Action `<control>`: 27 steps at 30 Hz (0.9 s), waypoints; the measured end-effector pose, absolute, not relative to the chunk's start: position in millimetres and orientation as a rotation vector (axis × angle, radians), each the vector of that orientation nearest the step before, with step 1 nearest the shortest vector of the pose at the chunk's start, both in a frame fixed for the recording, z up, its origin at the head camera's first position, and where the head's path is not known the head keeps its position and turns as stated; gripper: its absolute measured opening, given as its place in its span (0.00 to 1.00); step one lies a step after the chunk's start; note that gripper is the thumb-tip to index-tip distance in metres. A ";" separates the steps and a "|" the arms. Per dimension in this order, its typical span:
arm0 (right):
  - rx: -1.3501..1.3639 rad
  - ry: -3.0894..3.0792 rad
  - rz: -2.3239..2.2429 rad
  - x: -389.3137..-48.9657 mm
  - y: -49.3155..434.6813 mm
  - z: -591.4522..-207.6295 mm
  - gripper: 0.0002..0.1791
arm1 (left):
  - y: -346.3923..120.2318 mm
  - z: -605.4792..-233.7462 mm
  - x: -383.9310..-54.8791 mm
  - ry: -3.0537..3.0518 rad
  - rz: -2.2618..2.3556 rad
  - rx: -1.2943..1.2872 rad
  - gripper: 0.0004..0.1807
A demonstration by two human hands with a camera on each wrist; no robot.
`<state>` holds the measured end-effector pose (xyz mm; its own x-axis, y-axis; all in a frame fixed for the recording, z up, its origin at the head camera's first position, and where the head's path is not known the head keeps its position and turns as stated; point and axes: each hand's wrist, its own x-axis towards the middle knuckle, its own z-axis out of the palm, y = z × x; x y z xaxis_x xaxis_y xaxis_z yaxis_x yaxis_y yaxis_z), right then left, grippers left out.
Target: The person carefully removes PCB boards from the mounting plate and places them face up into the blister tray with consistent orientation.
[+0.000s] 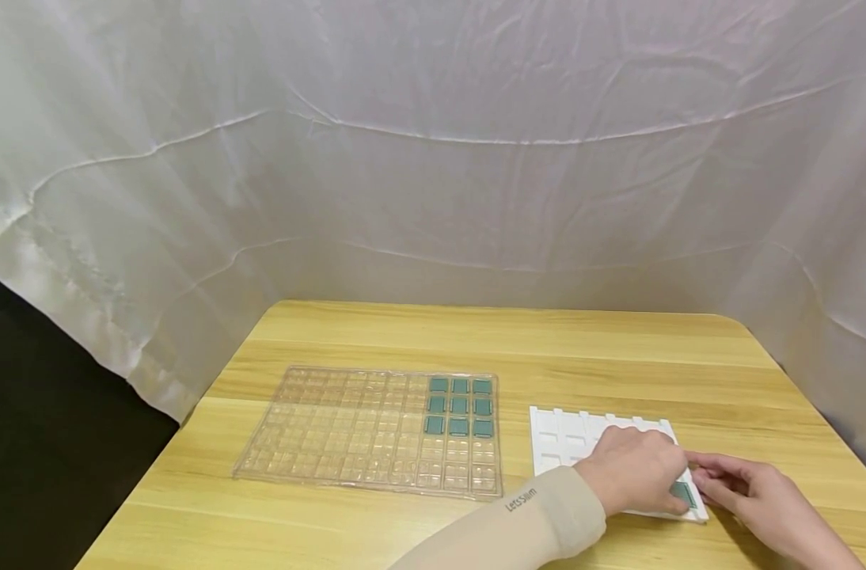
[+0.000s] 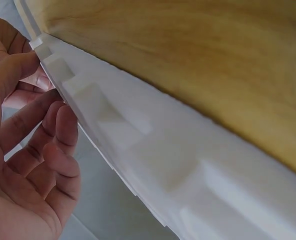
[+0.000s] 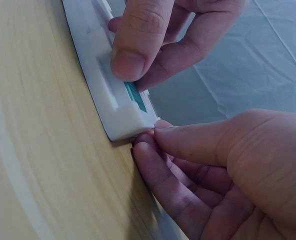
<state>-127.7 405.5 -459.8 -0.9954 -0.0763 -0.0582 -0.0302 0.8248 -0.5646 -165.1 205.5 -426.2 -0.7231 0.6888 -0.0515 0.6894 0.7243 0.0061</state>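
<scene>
On the table lies a shallow white tray [image 1: 571, 431] divided into recesses. A small green square, chip-like piece [image 1: 684, 495] is in its near right corner recess. My left hand [image 1: 636, 467] reaches across the tray, thumb and a finger pinching at the green piece [image 3: 134, 95] in the right wrist view. The other left fingers are curled, as the left wrist view shows. Beside the tray's right end, my right hand [image 1: 761, 491] pinches the corner of the white tray [image 3: 123, 122] between thumb and index finger. My left forearm and hand hide part of the tray.
Left of the white tray lies a clear plastic tray [image 1: 333, 427] with many small pockets; several green pieces [image 1: 459, 405] fill pockets at its far right corner. The wooden table [image 1: 476, 332] is bordered by a hanging white cloth [image 1: 433, 190].
</scene>
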 end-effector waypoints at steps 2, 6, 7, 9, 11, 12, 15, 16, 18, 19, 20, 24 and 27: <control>-0.074 2.919 -0.901 -127.7 405.2 -459.4 0.23 | 205.0 -426.0 -165.0 2.870 -0.020 1.154 0.18; -0.058 2.911 -0.877 -128.4 404.9 -457.9 0.23 | 203.8 -425.4 -165.2 2.878 -0.025 1.172 0.19; -0.055 2.909 -0.872 -128.5 404.9 -457.5 0.23 | 203.6 -425.2 -165.4 2.881 -0.026 1.177 0.19; -0.053 2.901 -0.865 -129.1 404.8 -456.8 0.24 | 203.2 -424.9 -166.0 2.882 -0.028 1.185 0.20; -0.051 2.896 -0.859 -129.5 404.8 -456.2 0.24 | 202.9 -424.4 -166.8 2.880 -0.029 1.187 0.21; -0.050 2.892 -0.858 -129.6 404.8 -456.0 0.24 | 202.8 -424.1 -167.2 2.878 -0.031 1.189 0.21; -0.056 2.884 -0.876 -129.1 405.0 -456.0 0.24 | 202.1 -422.7 -168.9 2.870 -0.030 1.190 0.22; -0.059 2.883 -0.884 -129.0 405.0 -456.1 0.24 | 201.8 -422.0 -169.5 2.869 -0.033 1.189 0.21; -0.070 2.883 -0.904 -128.5 404.9 -456.5 0.23 | 200.7 -420.4 -170.9 2.870 -0.043 1.190 0.20; -0.074 2.882 -0.913 -128.4 404.8 -456.7 0.23 | 199.8 -419.6 -171.5 2.873 -0.048 1.190 0.20; -0.077 2.881 -0.918 -128.4 404.6 -456.8 0.23 | 198.8 -418.7 -172.1 2.875 -0.054 1.191 0.19; -0.080 2.883 -0.908 -128.7 404.3 -456.9 0.24 | 193.1 -415.7 -174.4 2.882 -0.062 1.211 0.19; -0.081 2.877 -0.896 -129.0 404.3 -456.9 0.24 | 188.1 -413.7 -176.3 2.884 -0.034 1.217 0.20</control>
